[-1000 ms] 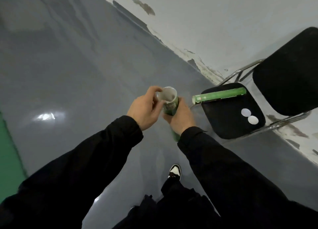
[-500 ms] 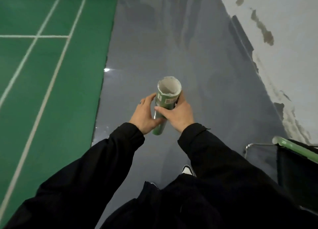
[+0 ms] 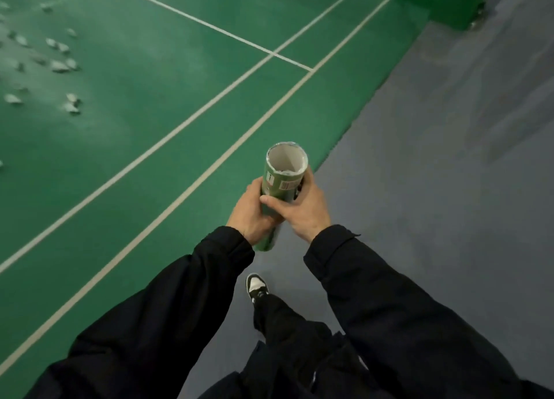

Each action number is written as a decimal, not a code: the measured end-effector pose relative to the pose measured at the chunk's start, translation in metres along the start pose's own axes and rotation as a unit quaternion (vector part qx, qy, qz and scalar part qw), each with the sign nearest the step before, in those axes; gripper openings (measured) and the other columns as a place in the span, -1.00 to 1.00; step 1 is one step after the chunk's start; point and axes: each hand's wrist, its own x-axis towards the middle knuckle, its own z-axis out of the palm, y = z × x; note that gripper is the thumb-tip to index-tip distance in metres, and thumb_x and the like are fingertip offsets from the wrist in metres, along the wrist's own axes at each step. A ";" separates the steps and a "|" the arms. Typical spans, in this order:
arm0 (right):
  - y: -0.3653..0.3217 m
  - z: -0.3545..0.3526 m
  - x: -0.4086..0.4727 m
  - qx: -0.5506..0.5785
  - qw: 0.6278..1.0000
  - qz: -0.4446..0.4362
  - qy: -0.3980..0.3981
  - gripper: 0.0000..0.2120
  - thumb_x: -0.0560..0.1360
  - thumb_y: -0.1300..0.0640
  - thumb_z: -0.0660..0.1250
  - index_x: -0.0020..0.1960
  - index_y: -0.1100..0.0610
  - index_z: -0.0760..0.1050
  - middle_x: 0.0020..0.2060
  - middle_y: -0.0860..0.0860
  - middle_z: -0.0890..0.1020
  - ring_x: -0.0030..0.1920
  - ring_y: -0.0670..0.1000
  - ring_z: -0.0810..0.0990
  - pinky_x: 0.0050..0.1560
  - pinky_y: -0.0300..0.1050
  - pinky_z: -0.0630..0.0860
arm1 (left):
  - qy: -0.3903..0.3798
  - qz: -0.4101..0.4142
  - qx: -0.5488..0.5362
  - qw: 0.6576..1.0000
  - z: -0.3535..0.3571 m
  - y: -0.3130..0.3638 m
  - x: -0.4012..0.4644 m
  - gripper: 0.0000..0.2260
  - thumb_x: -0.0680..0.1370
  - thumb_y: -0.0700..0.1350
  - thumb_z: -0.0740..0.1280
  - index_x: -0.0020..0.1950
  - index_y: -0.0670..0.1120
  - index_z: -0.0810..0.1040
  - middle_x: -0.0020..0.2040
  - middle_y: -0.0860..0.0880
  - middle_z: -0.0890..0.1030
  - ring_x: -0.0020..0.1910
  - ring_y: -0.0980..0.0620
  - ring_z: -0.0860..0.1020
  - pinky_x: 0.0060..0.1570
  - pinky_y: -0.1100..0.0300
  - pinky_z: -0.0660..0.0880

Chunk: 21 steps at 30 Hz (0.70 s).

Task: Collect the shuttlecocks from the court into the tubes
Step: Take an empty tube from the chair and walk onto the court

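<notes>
I hold a green shuttlecock tube (image 3: pixel 283 175) upright in front of me, its open white mouth facing up and showing nothing inside. My left hand (image 3: pixel 250 214) wraps the lower part of the tube from the left. My right hand (image 3: pixel 302 208) grips its middle from the right, thumb across the front. Several white shuttlecocks (image 3: pixel 60 66) lie scattered on the green court at the far left, well away from my hands.
The green court (image 3: pixel 135 129) with white lines fills the left; grey floor (image 3: pixel 434 174) lies to the right. A green base with a yellow object (image 3: pixel 455 6) stands at the top right. My shoe (image 3: pixel 256 284) is on the grey floor below my hands.
My view has swung left from the chair and wall onto the court, bringing the scattered shuttlecocks into sight. Both hands have kept hold of the tube, my left hand sliding lower.
</notes>
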 end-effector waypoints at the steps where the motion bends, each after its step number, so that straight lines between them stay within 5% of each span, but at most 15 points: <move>1: -0.008 0.024 0.021 0.003 1.000 -0.006 -0.021 -0.28 0.28 -0.04 0.68 0.32 -0.02 0.39 0.08 -0.15 0.60 0.16 -0.03 0.61 0.28 0.03 0.57 | 0.015 -0.016 0.000 1.000 -0.023 -0.012 0.012 -0.34 0.33 0.02 0.47 0.39 -0.10 0.39 0.30 -0.07 0.55 0.24 -0.03 0.56 0.24 0.07 0.51; 7: -0.078 0.157 0.118 -0.008 0.989 -0.033 -0.142 -0.30 0.31 -0.04 0.66 0.33 0.00 0.40 0.05 -0.15 0.59 0.13 0.01 0.61 0.22 -0.01 0.57 | 0.105 -0.085 -0.015 0.991 -0.165 -0.067 0.063 -0.42 0.41 -0.12 0.53 0.37 -0.07 0.40 0.19 0.06 0.57 0.17 0.01 0.58 0.08 0.29 0.50; 12: -0.146 0.254 0.177 -0.025 0.969 -0.066 -0.237 -0.39 0.32 -0.04 0.66 0.21 -0.07 0.38 -0.10 -0.35 0.51 0.02 -0.08 0.56 0.16 -0.09 0.55 | 0.195 -0.127 -0.018 0.972 -0.273 -0.103 0.080 -0.30 0.27 0.19 0.44 0.36 -0.03 0.42 0.25 -0.01 0.60 0.18 -0.03 0.60 0.20 -0.06 0.57; 21: -0.229 0.468 0.258 -0.028 0.939 -0.112 -0.324 -0.35 0.32 -0.01 0.66 0.29 -0.03 0.41 -0.04 -0.23 0.58 0.07 -0.04 0.60 0.19 -0.06 0.57 | 0.294 -0.135 -0.051 0.945 -0.465 -0.212 0.116 -0.46 0.42 -0.17 0.55 0.34 -0.03 0.42 0.22 0.02 0.60 0.18 -0.01 0.58 0.24 -0.01 0.54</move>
